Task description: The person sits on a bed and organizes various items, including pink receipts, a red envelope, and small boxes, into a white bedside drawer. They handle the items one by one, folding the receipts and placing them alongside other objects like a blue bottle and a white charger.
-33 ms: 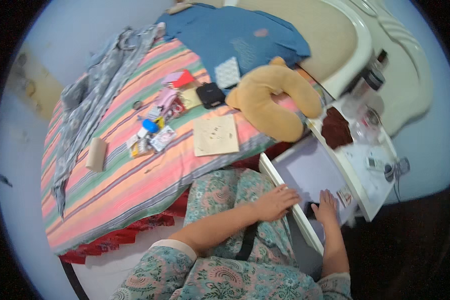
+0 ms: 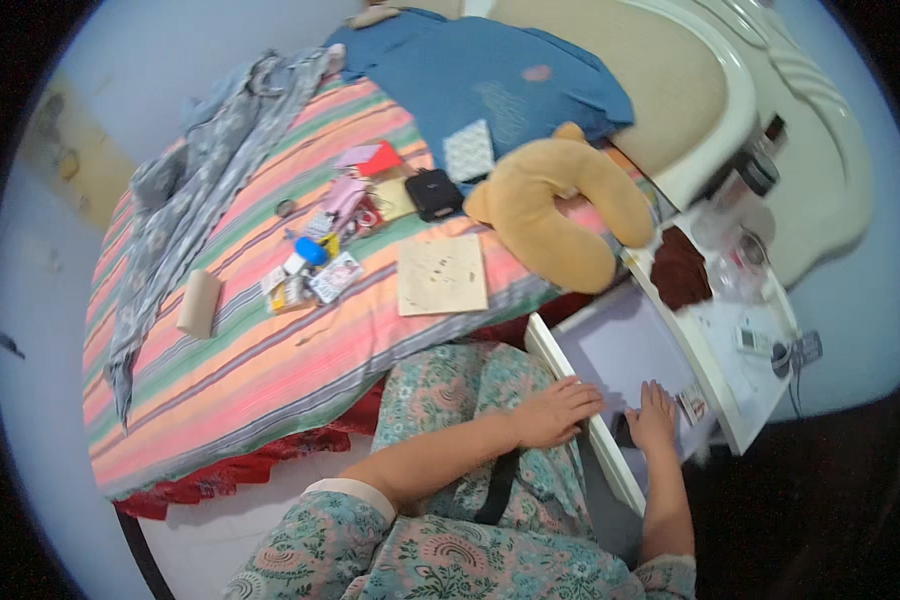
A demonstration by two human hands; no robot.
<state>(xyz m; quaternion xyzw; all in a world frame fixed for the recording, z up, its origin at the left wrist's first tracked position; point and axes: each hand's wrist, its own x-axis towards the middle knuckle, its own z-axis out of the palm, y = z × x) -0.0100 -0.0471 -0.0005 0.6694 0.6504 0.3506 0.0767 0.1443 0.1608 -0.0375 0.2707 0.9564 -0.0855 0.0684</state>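
A white drawer (image 2: 542, 345) stands pulled out from the bedside cabinet, with a pale lilac bottom. My left hand (image 2: 558, 412) lies over the top edge of the drawer front, fingers stretched out and holding nothing. Inside the drawer, my right hand (image 2: 653, 418) is spread near its right end, fingers pointing away from me. Beside and partly behind its thumb is a small dark object (image 2: 623, 434); I cannot make out its kind or whether the hand touches it. A small picture card or flat box (image 2: 692, 404) lies just right of those fingers.
On the cabinet top (image 2: 722, 330) are a brown cloth (image 2: 678, 268), a remote control (image 2: 753, 342) and clear containers (image 2: 738, 265). A tan neck pillow (image 2: 550, 205), a square cream board (image 2: 442, 276), a black case (image 2: 434, 194) and small packets (image 2: 336, 276) lie on the striped bed (image 2: 240, 350).
The whole view has shifted slightly, so the scene sits a little further right and lower. Both hands keep nearly the same places; less of the dark object shows by my right thumb.
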